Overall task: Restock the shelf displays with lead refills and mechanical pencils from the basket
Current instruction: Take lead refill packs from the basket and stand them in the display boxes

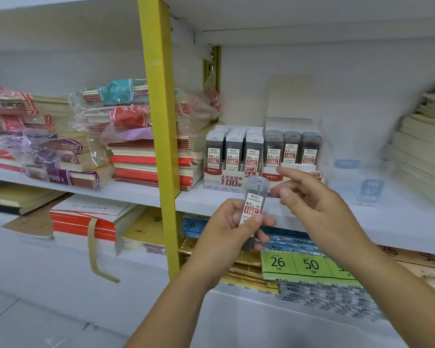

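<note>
White shop shelving fills the view, with a matte white shelf board [204, 197] and a glossy yellow upright post [158, 121] running top to bottom. Left of the post, notebook stacks [60, 149] sit in crinkled clear plastic wrap, with red, purple and cream covers. Right of the post are two cardboard display boxes side by side on the shelf. The 0.5 box [224, 181] is full of slim grey rectangular refill cases [232, 151], and the 0.7 box [273, 176] also holds rows [290, 148], its front mostly hidden behind the right hand. Further right a clear plastic holder [362, 182] is blurred and its label is unreadable. A cream paper stack [422, 146] is cut off by the right edge. On the lower shelf is a green pack [304, 266] printed 26 and 50, with the packs under it smeared by blur. The left hand [224, 232] grips one lead refill case [255, 197] upright in front of the shelf edge, just below the two boxes. The thumb lies across its red and white 0.7 HB label, the fingers wrap behind, and the clear cap is on top. The case's bottom end is hidden in the hand. The right hand [314, 197] is raised just right of the case's top, fingers loosely spread and motion-blurred, holding nothing. Cannot tell if its fingertips touch the case.
</note>
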{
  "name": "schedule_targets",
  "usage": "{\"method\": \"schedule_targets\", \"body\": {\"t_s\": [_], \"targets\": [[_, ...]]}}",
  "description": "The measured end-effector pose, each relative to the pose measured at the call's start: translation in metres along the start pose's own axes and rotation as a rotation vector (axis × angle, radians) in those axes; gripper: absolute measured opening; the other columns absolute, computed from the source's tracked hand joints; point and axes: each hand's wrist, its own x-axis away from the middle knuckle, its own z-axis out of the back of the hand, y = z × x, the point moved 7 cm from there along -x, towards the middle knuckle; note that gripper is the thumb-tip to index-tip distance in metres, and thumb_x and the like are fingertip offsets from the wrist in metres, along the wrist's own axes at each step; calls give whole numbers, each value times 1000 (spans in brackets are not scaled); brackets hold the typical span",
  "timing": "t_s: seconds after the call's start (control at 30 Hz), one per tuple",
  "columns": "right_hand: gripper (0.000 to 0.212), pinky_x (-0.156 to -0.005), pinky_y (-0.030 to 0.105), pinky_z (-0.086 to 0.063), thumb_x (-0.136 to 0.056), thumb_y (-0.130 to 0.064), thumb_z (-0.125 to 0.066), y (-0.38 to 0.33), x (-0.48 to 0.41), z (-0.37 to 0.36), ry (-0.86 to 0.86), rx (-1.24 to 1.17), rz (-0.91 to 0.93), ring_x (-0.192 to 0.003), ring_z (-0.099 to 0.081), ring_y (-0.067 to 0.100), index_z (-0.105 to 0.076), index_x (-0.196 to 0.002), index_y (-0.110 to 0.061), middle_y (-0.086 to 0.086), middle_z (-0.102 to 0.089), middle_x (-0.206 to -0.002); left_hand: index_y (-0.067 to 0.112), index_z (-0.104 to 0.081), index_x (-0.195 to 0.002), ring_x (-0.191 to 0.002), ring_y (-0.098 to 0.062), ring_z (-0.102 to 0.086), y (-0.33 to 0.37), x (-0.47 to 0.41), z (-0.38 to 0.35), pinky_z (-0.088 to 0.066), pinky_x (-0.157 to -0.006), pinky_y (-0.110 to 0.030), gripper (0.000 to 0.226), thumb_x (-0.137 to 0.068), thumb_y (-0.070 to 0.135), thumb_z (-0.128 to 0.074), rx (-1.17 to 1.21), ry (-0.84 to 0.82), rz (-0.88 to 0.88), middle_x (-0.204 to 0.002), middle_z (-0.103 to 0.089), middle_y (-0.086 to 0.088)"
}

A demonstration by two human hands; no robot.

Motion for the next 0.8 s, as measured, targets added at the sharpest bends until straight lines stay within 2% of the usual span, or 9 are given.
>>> {"method": "schedule_targets", "body": {"t_s": [0.07,0.17,0.23,0.3,0.37,0.43,0.5,0.67,0.8], "targets": [[31,-83,23,-47,-94,-28,-59,6,3,-1,-29,-129,-68,-95,-64,-4,-58,-114,-52,-22,-71,-96,13,-54,-116,-73,-9,-69,1,1,-10,-57,-65,-23,17,-101,19,-58,-31,-38,22,-103,-78,-3],[24,-69,12,-47,-90,-19,-65,8,-2,7,-14,-266,-99,-85,-68,-3,-67,-107,-35,-13,-76,-89,10,-53,-117,-76,-12,-71,0,0,-21,-59,-68,-24,20,-100,19,-59,-66,-84,63,-103,-78,-4],[19,-62,15,-47,-89,-15,-66,13,-3,11,4,-273,-125,-75,-68,1,-69,-102,-28,-7,-76,-85,9,-54,-115,-76,-14,-73,1,-3,-23,-59,-67,-24,19,-99,16,-62,-74,-72,87,-101,-78,-5],[18,-58,16,-48,-89,-13,-66,15,-3,17,66,-257,-115,-68,-67,3,-69,-98,-27,-6,-76,-81,19,-56,-113,-79,-10,-73,6,-10,-20,-58,-68,-25,20,-96,20,-67,-161,-7,47,-99,-78,0],[18,-56,13,-49,-90,-13,-65,10,-4,33,206,-240,-43,-69,-68,3,-68,-96,-29,-9,-75,-82,33,-57,-113,-89,1,-68,21,-17,-10,-55,-77,-23,24,-93,34,-69,-418,132,-117,-104,-74,15],[20,-57,11,-50,-92,-16,-64,-6,-8,59,379,-178,90,-72,-68,1,-65,-95,-36,-13,-74,-87,36,-56,-126,-114,3,-53,42,-18,-2,-46,-95,-20,32,-95,41,-62,-762,292,-379,-121,-64,22],[22,-63,14,-53,-93,-20,-62,-22,-18,81,477,-76,193,-78,-68,2,-62,-95,-42,-17,-72,-89,26,-50,-142,-137,-8,-34,52,-22,-5,-30,-114,-28,45,-99,37,-54,-1048,354,-542,-144,-53,9],[19,-82,32,-55,-95,-21,-59,-33,-65,82,364,245,226,-89,-66,11,-58,-107,-36,-13,-67,-96,19,-26,-158,-155,-21,-3,32,-42,-17,-7,-127,-45,61,-104,41,-43,-1246,268,-520,-167,-18,-2],[21,-85,43,-56,-92,-27,-58,-37,-80,88,392,220,238,-94,-66,15,-58,-97,-48,-8,-69,-98,20,-20,-159,-156,-19,3,20,-48,-14,-3,-127,-45,62,-104,45,-34,-1274,249,-492,-168,-13,-1]]}}
